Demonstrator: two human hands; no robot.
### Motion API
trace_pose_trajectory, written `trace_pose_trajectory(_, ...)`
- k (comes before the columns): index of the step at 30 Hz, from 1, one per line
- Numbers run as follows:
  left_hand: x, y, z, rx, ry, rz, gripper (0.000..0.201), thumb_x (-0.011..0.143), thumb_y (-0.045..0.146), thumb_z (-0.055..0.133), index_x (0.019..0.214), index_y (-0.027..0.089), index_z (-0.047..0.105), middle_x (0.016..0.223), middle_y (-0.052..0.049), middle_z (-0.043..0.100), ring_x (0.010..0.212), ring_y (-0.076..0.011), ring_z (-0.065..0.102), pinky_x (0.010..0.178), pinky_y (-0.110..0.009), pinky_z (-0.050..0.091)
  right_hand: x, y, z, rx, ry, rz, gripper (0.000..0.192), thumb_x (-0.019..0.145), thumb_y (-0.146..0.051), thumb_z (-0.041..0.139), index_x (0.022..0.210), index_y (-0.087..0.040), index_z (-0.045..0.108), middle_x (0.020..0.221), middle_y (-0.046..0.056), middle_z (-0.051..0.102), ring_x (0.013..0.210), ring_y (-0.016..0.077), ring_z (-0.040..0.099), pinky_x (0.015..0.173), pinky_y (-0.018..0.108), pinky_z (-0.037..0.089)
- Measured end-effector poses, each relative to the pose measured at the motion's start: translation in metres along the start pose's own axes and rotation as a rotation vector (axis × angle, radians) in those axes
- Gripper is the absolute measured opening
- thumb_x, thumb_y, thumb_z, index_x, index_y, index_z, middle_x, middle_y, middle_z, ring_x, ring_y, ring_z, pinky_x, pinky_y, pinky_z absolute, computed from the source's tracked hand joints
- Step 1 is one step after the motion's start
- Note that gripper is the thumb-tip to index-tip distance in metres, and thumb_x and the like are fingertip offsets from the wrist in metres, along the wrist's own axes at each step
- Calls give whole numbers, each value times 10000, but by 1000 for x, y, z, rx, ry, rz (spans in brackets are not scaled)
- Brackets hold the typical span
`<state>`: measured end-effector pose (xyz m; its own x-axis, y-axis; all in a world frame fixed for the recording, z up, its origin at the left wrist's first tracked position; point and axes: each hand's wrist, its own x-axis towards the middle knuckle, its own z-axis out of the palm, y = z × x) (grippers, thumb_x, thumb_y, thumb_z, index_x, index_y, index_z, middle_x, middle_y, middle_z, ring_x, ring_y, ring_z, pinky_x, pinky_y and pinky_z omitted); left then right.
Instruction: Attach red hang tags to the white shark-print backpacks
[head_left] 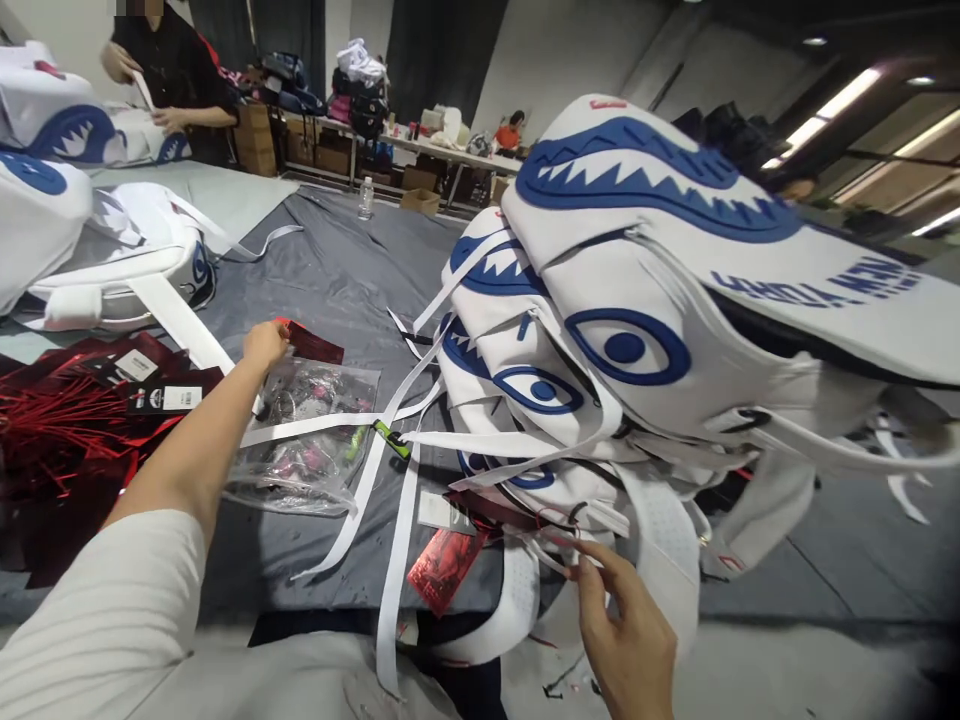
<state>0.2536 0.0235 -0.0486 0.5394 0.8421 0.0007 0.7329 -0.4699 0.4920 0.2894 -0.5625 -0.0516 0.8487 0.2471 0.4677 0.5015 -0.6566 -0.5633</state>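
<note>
Grey bench (337, 270), white shark-face bags (600, 340) piled at right.
L hand (264, 345) pinches a red tag (311, 343) by plastic pouch (307, 430); R hand (626, 630) fingers pinch a thin bag string (555, 540).

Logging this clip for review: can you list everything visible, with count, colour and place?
Shark-face backpacks: about three stacked, white with blue, right of centre.
More backpacks: several, white and blue, far left.
Loose straps: many, white, trailing from the stack over the mat.
Clear plastic bag: one, small pink and dark items inside, centre left.
Red hang tags: a pile, shiny red, left edge.
Red tag: one, below the stack.
Mat: grey, covering the work surface.
Water bottle: one, clear, far end of the mat.
Another person: one, dark top, upper left, handling a backpack.
Left hand: reaching to a red tag beside the bag.
Right hand: fingers at thin strings under the stack.
</note>
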Motion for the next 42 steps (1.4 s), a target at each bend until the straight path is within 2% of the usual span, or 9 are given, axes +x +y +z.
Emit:
trace_pose_trajectory(9,-104,112,-69,-809,-78,309,259,809,449,646,816,194,690,841,1,721,834,-172,656,845,-393,578,-8,-26,-2,176,25,-120,209,966,-284,486,1013,-221,681,999,87,737,913,220,706,803,375,593)
trace_pose_trajectory(13,-176,146,-83,-808,-120,527,293,687,429,764,909,239,760,864,37,748,773,-153,652,854,-386,580,-6,-49,-7,314,47,-113,176,982,-247,479,1003,-215,651,954,63,711,706,156,688,677,311,590)
trace_pose_trajectory(15,-211,159,-83,-793,-138,619,309,691,431,763,932,239,774,845,11,756,718,-158,646,782,-347,579,-1,-64,-7,329,103,-163,172,983,-228,478,1039,-227,641,971,63,706,793,171,703,716,319,595)
trace_pose_trajectory(19,-271,180,-70,-767,-318,795,237,755,416,735,903,237,784,775,-20,744,690,-175,655,675,-301,549,17,-94,-3,159,305,-382,322,958,-205,524,1276,-229,572,1277,133,651,1220,257,600,1025,463,495)
trace_pose_trajectory(22,-304,190,-60,-753,-449,931,171,810,377,706,878,240,782,857,-38,759,781,-196,691,713,-306,549,28,-106,2,95,299,-453,409,959,-241,535,1366,-223,521,1394,135,595,1315,283,522,1116,512,381)
trace_pose_trajectory(27,-336,202,-59,-713,-613,1092,177,911,329,618,931,264,782,931,-38,757,841,-196,700,773,-320,551,26,-104,4,268,177,-391,253,983,-267,452,1114,-251,667,1057,50,747,1065,241,660,1075,481,413)
trace_pose_trajectory(31,-338,216,-48,-727,-482,1151,180,868,323,669,1001,260,773,954,-51,739,883,-201,678,768,-314,542,20,-96,0,488,68,-223,273,943,-211,425,962,-236,695,915,47,750,833,207,697,792,360,554)
trace_pose_trajectory(37,-330,228,15,-927,-553,1000,88,804,271,713,766,197,744,842,-39,730,800,-168,668,783,-289,533,18,-81,-4,459,14,-75,289,889,-239,470,627,-216,588,612,7,635,568,155,581,599,287,491)
trace_pose_trajectory(42,-329,249,52,-1208,-518,711,168,842,336,672,824,172,701,790,-22,725,762,-152,676,754,-268,544,58,-54,-14,574,-13,62,307,902,-354,538,1113,-186,685,1035,67,740,919,202,678,834,328,539)
